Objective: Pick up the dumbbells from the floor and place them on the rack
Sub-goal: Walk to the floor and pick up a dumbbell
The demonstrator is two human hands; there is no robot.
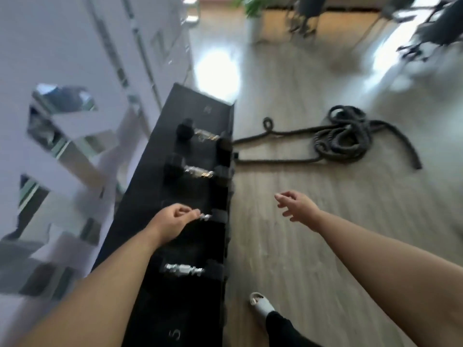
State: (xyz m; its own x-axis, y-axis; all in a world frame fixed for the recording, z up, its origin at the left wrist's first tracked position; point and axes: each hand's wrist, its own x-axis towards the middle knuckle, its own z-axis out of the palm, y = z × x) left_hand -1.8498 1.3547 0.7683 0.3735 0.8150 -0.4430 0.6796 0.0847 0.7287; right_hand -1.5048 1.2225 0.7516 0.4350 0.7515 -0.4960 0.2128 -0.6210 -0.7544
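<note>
Four dumbbells lie on the black rack (152,186).

Your left hand (170,225) curls its fingers just beside the third dumbbell (208,217); blur hides any contact. Your right hand (297,206) hovers loosely spread, empty, over the wood floor (313,259), battle rope (345,136) beyond.

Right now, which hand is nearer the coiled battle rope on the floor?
Right. The right hand hangs open over bare floor, short of the battle rope. The left hand is farther, over the dumbbell rack.

Left grip (172,222) fingers curled, arm extended, right grip (297,206) loosely spread, empty, arm outstretched
</note>
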